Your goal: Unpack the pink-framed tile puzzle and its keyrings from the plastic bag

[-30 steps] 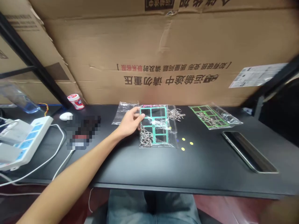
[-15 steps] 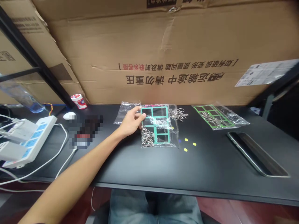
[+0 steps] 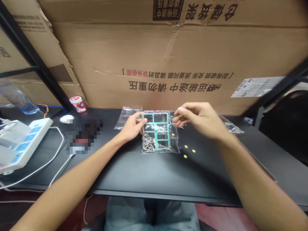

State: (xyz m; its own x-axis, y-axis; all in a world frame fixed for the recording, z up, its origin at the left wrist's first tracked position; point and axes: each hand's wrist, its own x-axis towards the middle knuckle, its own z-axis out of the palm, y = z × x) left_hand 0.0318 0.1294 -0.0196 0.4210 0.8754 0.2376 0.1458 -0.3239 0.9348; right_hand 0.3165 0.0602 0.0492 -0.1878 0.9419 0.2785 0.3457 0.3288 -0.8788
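My left hand (image 3: 132,126) is closed on the left edge of a clear zip bag (image 3: 173,146), thumb on top. Inside the bag lie a green grid frame (image 3: 155,131) and, in its lower left, a heap of silvery metal rings (image 3: 147,142). My right hand (image 3: 196,117) hovers by the bag's upper right corner, fingers loosely bent and thumb apart from them, with nothing visible in it. Just beneath it, a pile of metal key-ring pieces (image 3: 172,119) is mostly hidden by the fingers.
Yellow dots (image 3: 186,146) lie right of the bag. Another clear bag (image 3: 232,125) is partly behind my right arm. An empty-looking bag (image 3: 127,115) lies behind my left hand. At left are a power strip (image 3: 31,141), white mouse (image 3: 66,119) and red-white tub (image 3: 78,104). Cardboard (image 3: 154,51) stands behind.
My right hand has come in from the right and reached the metal pile beside the bag. My left hand keeps its hold on the bag. The view has shifted slightly.
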